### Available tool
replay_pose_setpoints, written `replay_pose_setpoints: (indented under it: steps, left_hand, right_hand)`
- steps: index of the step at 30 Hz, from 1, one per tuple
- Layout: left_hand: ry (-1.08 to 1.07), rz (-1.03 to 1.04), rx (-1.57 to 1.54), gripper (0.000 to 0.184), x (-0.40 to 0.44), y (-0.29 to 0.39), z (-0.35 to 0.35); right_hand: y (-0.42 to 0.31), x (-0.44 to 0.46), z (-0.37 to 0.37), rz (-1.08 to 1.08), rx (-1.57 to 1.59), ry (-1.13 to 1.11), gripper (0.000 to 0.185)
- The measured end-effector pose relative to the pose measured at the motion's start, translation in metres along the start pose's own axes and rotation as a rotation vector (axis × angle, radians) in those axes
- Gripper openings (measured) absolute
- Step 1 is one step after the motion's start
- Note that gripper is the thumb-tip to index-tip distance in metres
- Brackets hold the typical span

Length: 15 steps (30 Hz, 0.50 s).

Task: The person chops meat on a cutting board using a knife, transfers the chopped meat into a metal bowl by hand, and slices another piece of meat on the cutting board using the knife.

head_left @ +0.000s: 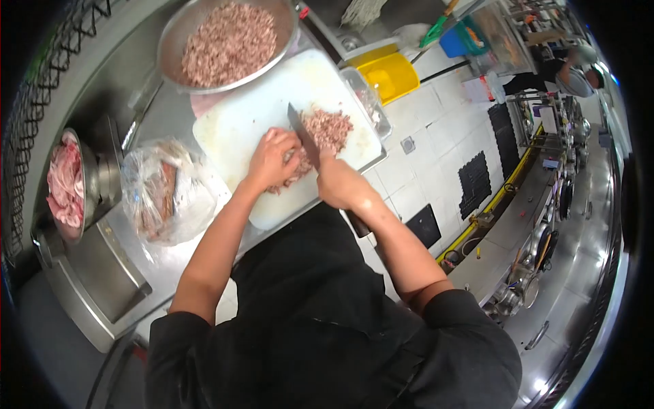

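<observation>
My right hand (342,183) grips a kitchen knife (303,138) by its handle, and the blade points away from me across the white cutting board (231,136). Left of the blade, my left hand (278,158) bends its fingers over a strip of meat (293,178), holding it against the board. On the blade's right side lies a pile of chopped meat (330,129). Beyond the board, a large metal bowl (170,71) is heaped with more chopped meat (228,44). My fingers partly hide the strip.
To the left are a clear plastic bag (163,194) with meat inside and a bowl of raw pink meat (67,180). A clear plastic container (371,105) stands right of the board. Farther off are a yellow bucket (392,75) and a person (575,78).
</observation>
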State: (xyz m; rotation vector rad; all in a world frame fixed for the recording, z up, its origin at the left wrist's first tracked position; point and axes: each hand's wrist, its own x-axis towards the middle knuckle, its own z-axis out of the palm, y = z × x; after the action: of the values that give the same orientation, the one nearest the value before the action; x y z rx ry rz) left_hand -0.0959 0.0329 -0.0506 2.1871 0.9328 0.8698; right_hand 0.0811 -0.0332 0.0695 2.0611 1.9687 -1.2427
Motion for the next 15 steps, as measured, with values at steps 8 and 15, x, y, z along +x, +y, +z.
replay_pose_setpoints:
  steps: [8, 15]
  left_hand:
    - [-0.009, -0.066, -0.048, 0.013, -0.003, 0.000, 0.000]
    - [-0.018, -0.043, 0.012, 0.013, -0.002, 0.002, -0.001]
  right_hand:
    - [0.024, 0.026, 0.062, -0.026, 0.116, 0.278, 0.028]
    - [0.010, 0.015, 0.073, 0.060, 0.112, 0.207, 0.032]
